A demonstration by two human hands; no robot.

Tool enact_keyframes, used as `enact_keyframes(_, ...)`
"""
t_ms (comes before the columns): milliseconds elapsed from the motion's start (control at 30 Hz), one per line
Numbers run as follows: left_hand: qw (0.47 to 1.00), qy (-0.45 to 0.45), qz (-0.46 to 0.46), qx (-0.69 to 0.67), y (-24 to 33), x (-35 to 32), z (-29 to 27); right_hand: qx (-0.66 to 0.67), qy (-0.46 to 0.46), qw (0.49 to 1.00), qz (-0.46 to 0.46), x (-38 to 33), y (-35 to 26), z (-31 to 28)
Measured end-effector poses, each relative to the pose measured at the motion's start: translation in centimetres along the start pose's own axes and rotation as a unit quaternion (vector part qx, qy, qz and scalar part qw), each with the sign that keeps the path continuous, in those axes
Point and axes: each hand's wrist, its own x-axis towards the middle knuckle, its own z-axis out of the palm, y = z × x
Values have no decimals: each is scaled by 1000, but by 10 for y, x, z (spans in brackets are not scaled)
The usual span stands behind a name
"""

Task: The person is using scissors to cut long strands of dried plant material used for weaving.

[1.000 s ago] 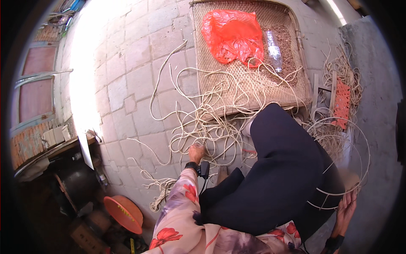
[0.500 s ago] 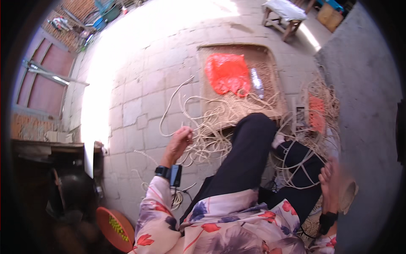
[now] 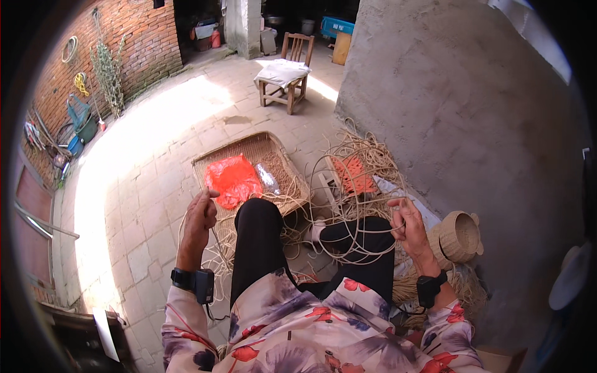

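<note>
My left hand (image 3: 199, 217) is raised beside my left knee, fingers bent and pinched on a thin strand of pale cord (image 3: 219, 245) that trails below it. On the right, my right hand (image 3: 407, 227) is closed on a strand of a loose pale cord loop (image 3: 357, 248), which spreads over my right leg. Beside my right wrist stands a small round woven basket (image 3: 460, 236). More tangled cord (image 3: 367, 152) lies beyond it against the wall, around an orange perforated piece (image 3: 353, 175).
A shallow woven tray (image 3: 283, 155) ahead holds a red plastic bag (image 3: 233, 180) and a clear bottle (image 3: 267, 178). Farther off is a wooden chair (image 3: 286, 74) with a white cloth. A grey wall (image 3: 472, 124) rises close on my right.
My view has swung up and to the right, showing the chair and brick wall. Both hands have risen, and the right one has drawn cord loops up with it.
</note>
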Motion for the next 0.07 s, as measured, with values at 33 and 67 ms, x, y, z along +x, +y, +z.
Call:
enact_keyframes(33,1000,-15,-5,20,4,2,9,18,-10,1000,11,-1,3,-3)
enact_keyframes(67,999,-29,-14,41,5,3,19,14,-16,1000,9,-2,7,-7)
